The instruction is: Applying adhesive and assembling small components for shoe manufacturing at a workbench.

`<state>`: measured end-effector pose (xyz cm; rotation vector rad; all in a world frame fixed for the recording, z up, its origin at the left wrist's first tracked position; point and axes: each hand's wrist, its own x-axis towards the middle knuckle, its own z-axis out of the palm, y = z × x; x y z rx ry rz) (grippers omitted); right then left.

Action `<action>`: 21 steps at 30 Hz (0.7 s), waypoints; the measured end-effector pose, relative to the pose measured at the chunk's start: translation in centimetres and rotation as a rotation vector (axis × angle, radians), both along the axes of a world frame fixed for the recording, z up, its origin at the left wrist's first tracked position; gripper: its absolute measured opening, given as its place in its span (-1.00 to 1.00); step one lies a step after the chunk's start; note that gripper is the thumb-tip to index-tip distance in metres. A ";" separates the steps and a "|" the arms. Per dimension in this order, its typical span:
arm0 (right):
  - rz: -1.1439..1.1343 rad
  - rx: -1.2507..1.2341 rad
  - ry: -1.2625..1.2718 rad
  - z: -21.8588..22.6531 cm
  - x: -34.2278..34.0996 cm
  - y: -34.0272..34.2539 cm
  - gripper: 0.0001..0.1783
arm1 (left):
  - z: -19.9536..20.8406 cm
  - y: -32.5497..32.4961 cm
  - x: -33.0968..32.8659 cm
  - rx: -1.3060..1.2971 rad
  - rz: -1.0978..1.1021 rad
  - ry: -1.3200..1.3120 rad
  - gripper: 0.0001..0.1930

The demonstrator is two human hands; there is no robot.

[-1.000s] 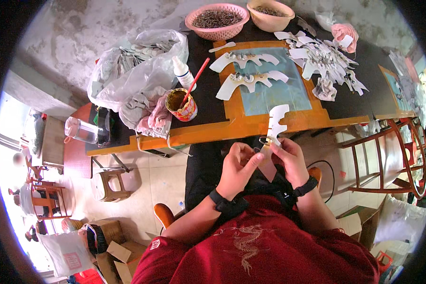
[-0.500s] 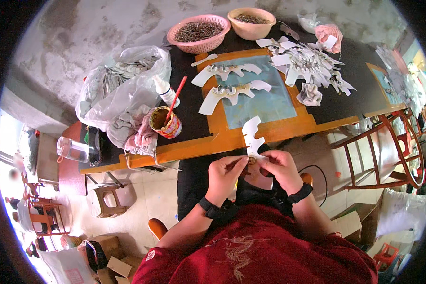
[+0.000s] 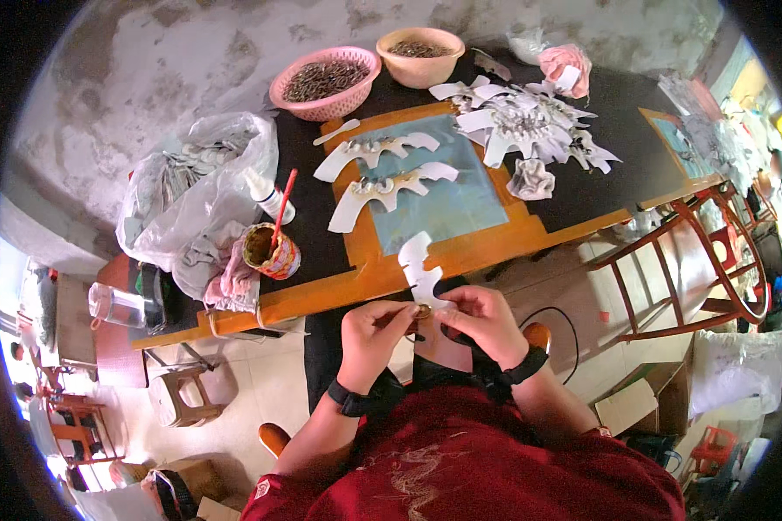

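Observation:
In front of the table edge, my left hand [image 3: 374, 337] pinches a small brass-coloured ring [image 3: 422, 311] between thumb and fingertips. My right hand [image 3: 485, 321] is closed on a white scalloped piece [image 3: 418, 267], whose upper end rises over the table's edge; the lower part hangs between my hands. The ring is against the piece; whether it is fixed there I cannot tell. On the blue sheet [image 3: 434, 215], two similar white pieces lie with metal rings on them, an upper piece [image 3: 334, 158] and a lower piece [image 3: 349, 207].
A pink basket [image 3: 288, 100] and a cream bowl [image 3: 417, 71] hold many metal rings. A pile of white pieces [image 3: 500, 146] lies right. At left are a plastic bag [image 3: 161, 217], a white bottle [image 3: 269, 198] and a tin [image 3: 288, 260] with a red stick. A wooden chair [image 3: 669, 326] stands right.
The view has shifted, so the table's things appear further left and slightly lower. My fingers have moved a little, and the ring shows more plainly at the left fingertips.

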<state>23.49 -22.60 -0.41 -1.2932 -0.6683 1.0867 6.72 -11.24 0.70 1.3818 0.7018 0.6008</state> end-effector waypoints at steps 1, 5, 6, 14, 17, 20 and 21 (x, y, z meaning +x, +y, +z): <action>0.048 -0.060 0.014 -0.1 0.1 0.0 -0.74 | 0.0 -0.1 0.1 -0.037 0.010 -0.008 -0.83; 0.001 -0.113 -0.147 -0.4 -0.6 0.2 -0.80 | -0.4 -0.7 0.1 -0.064 0.043 0.030 -0.82; 0.015 -0.079 -0.137 -0.5 -0.9 0.2 -0.80 | -0.6 -0.8 0.0 -0.002 0.040 0.040 -0.82; -0.077 0.035 -0.014 -1.0 -2.0 0.1 -0.85 | -1.5 -0.5 -0.9 0.065 0.034 0.058 -0.83; -0.079 0.010 0.004 -1.4 -2.1 0.1 -0.82 | -1.7 -0.5 -1.1 0.082 0.017 0.074 -0.83; -0.079 -0.030 -0.046 -1.6 -2.2 0.1 -0.79 | -2.0 -0.8 -1.1 0.040 0.026 0.041 -0.82; -0.122 0.010 -0.098 -1.8 -2.4 0.2 -0.79 | -2.1 -0.9 -1.1 0.027 0.036 0.035 -0.82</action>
